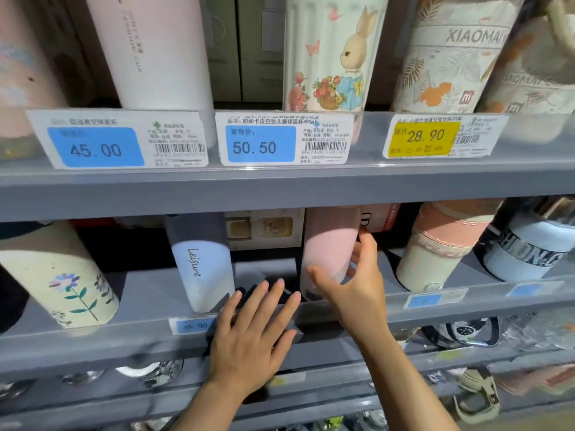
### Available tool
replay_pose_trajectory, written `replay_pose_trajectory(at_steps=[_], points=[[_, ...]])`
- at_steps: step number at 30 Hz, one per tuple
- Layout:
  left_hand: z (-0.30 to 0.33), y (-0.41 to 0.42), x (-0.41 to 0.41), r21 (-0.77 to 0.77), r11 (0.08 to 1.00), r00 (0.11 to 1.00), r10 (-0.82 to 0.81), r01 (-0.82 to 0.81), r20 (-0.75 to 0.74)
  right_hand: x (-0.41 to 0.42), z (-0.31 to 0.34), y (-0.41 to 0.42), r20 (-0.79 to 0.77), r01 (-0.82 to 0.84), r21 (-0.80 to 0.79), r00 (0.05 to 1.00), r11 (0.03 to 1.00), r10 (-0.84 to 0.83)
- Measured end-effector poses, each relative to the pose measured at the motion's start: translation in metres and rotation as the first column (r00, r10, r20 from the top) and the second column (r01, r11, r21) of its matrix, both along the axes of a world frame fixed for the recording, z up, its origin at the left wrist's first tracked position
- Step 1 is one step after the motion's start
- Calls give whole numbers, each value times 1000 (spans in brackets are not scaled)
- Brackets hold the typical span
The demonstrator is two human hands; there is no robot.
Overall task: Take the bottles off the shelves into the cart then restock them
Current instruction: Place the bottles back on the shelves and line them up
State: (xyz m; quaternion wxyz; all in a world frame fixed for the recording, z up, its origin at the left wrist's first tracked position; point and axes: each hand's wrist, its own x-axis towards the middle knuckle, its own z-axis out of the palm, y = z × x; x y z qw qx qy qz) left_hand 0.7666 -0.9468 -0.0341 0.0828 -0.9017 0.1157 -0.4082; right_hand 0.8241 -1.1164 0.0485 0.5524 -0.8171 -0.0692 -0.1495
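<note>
On the middle shelf (155, 293), at far left, a cream bottle with a painted flower (59, 275) is seen leaning, and to its right a blue-white bottle lettered "Leisure" (202, 262) is stood behind the shelf lip. Just right of that bottle's base the left hand (252, 331) is laid flat over the shelf's front rail, fingers straight and spread, nothing held; a dark patch is partly covered beneath the fingertips, and what it is cannot be told. Next to the right, a pink frosted bottle (326, 244) is stood upright on the same shelf, its top hidden by the shelf above. The right hand (354, 281) is wrapped about its lower part: the thumb is laid across the front near the base and the fingers are curled round the right side, so the bottle is gripped. Further right a cream-and-pink bottle (435, 253) is noted, apart from the hand. On the upper shelf, price tags reading 45.00 (96, 149), 50.50 (255, 147) and 28.90 (424, 136) are fixed below a white bottle (161, 54), a rabbit-printed bottle (329, 54) and a leaf-patterned bottle (448, 57).
</note>
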Motion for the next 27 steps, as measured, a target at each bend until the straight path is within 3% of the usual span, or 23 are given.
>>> replay_pose_trajectory(at_steps=[6, 13, 15, 19, 21, 27], points=[[-1, -1, 1, 17, 1000, 1000, 16, -16, 14, -2, 2, 4, 52, 38, -112, 998, 993, -33], [-5, -2, 3, 26, 999, 998, 22, -23, 64, -6, 5, -6, -47, -97, -79, 995, 992, 93], [-5, -3, 4, 22, 1000, 997, 17, -19, 71, -4, 5, -3, -40, -57, -68, 998, 996, 54], [-4, -2, 4, 31, 999, 997, 13, -15, 71, 0, 6, 13, -21, 103, -232, 994, 967, -111], [-3, -2, 4, 50, 998, 997, 30, -34, 71, -2, 7, 15, 9, 118, -240, 993, 964, -119], [-6, -3, 5, 93, 991, 992, 89, -97, 88, -2, 7, -5, -71, -151, -62, 987, 987, 147]])
